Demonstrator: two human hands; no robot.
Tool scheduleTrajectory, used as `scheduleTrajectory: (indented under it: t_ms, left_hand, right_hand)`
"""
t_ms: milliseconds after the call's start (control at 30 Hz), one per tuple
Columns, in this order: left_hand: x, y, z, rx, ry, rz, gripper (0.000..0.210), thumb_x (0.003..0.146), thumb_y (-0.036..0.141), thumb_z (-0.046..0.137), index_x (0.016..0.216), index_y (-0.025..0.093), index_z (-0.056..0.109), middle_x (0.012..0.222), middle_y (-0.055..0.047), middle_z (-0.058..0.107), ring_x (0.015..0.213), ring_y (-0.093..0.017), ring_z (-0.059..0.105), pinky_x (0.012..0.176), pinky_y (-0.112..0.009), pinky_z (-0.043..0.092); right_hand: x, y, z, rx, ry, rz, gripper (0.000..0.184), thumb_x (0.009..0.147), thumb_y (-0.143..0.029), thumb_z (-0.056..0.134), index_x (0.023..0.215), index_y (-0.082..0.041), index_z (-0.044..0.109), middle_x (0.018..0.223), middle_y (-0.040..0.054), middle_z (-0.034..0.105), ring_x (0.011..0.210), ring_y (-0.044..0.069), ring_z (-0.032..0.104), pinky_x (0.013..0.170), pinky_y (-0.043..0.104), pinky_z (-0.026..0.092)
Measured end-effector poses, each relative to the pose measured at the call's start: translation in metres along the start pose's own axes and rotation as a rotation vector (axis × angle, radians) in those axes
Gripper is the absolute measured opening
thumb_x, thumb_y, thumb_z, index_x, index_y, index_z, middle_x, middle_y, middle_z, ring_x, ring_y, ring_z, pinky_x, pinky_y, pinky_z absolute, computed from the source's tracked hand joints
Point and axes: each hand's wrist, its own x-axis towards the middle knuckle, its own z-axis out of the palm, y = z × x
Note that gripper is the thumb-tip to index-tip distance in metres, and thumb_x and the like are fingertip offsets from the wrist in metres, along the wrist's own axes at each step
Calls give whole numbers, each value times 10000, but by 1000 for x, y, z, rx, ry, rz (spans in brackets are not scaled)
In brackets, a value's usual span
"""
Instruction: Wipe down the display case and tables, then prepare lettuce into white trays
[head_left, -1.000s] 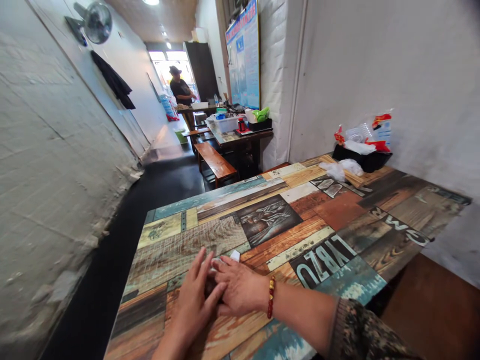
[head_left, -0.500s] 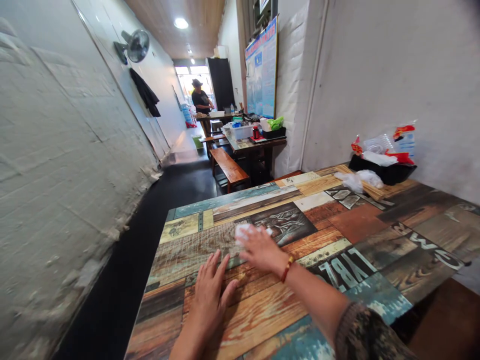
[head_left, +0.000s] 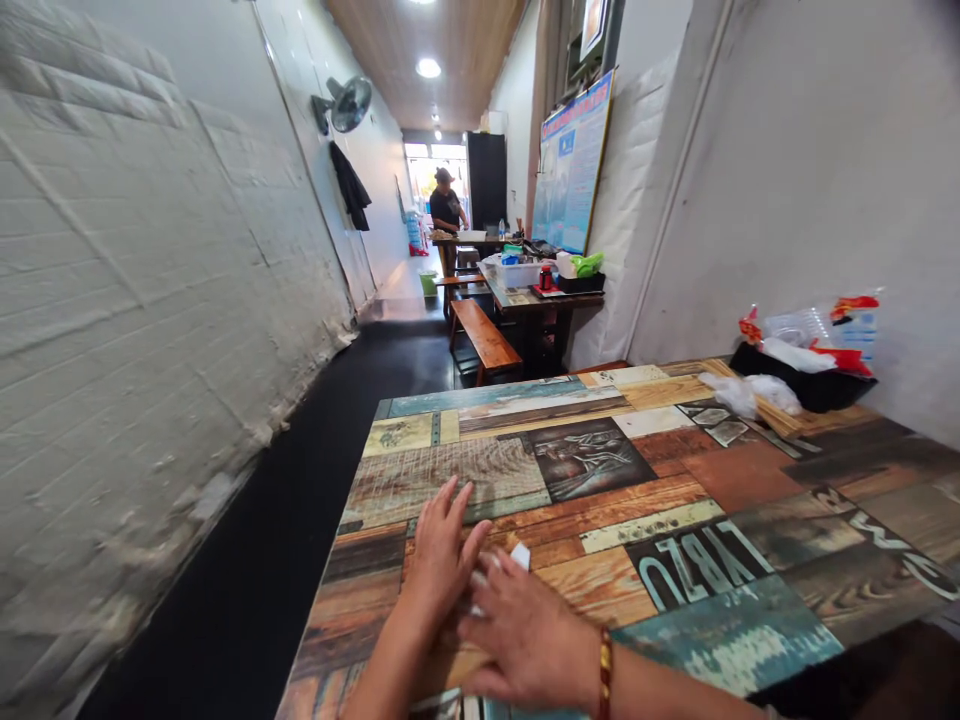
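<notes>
My right hand (head_left: 529,630), with a beaded bracelet at the wrist, lies low over the patterned wood-plank tabletop (head_left: 600,590). It holds a crumpled white tissue (head_left: 520,556) under its fingers, and only small white edges of it show. Just to the left, my left hand (head_left: 442,550) rests on the tabletop, fingers stretched out and nothing in it. The right fingertips are close beside the left thumb; whether they touch I cannot tell.
At the far right stands a black box (head_left: 810,380) with plastic packaging, beside wooden sticks (head_left: 776,412) and a clear plastic bag (head_left: 742,392). Ahead are a bench (head_left: 486,335) and another table with a white bin (head_left: 519,275). A person (head_left: 448,208) stands farther back.
My right hand has drawn back toward me with the tissue, from beyond the left hand to beside it. My left hand stays on the table. The camera view has shifted left and up.
</notes>
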Motion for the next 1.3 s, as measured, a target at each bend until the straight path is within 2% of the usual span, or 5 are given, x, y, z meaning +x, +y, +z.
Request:
scheduleTrajectory:
  t_ms: [167, 433, 700, 1133, 1300]
  left_hand:
    - [-2, -1, -1, 7, 17, -9, 446, 885, 394, 528, 1290, 209, 555, 1403, -174, 526, 1293, -311, 496, 1072, -563, 372]
    - [-4, 9, -8, -11, -19, -39, 460, 881, 384, 554, 1296, 187, 552, 1414, -191, 515, 1305, -315, 483, 1086, -574, 341]
    - [-5, 8, -8, -11, -15, -31, 455, 882, 374, 552, 1309, 217, 538, 1417, -173, 517, 1290, -305, 500, 1075, -571, 359]
    - [13, -3, 6, 3, -41, 49, 509, 864, 492, 493, 1265, 187, 566, 1364, -177, 551, 1241, -339, 542, 1028, -540, 433]
    - [14, -9, 15, 50, -101, 117, 509, 872, 495, 461, 1242, 168, 585, 1334, -185, 579, 1209, -333, 571, 1004, -513, 467]
  right_hand:
    - [-20, 0, -7, 72, -40, -13, 563, 937, -587, 393, 1428, -310, 397, 1529, 23, 390, 1433, 257, 264, 1185, 506, 201]
    - [-73, 74, 2, -158, 106, 564, 507, 967, -414, 416, 1458, -290, 390, 1559, 45, 336, 1451, 283, 248, 1156, 545, 264]
    - [-90, -3, 1, -6, -71, 163, 672, 907, -471, 526, 1500, -407, 216, 1576, -29, 282, 1450, 276, 260, 1151, 521, 297]
    - [-259, 159, -32, -395, 112, 1099, 519, 967, -471, 327, 1455, -306, 385, 1552, 25, 355, 1431, 262, 292, 1109, 511, 317]
    - [-246, 175, -35, -394, 130, 1213, 533, 962, -458, 346, 1454, -261, 401, 1560, 41, 338, 1438, 289, 266, 1142, 506, 255]
